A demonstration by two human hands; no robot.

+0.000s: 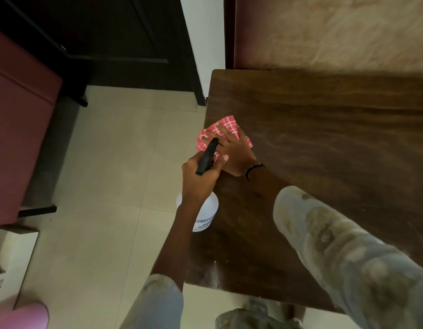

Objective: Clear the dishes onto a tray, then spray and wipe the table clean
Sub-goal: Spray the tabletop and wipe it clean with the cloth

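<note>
Now the right hand [232, 150] presses a pink cloth [223, 132] with spread fingers at the wooden surface [324, 138] edge — it could slide off; the left hand [201, 174], curled round the spray bottle [205, 210], crowds it.

the white spray bottle [204, 214] carries a label with dark print. its top line begins "kissa", and the rest of that line is cut off by the left hand's [198, 179] wrist. the smaller lines beneath it are too blurred to read.
</note>
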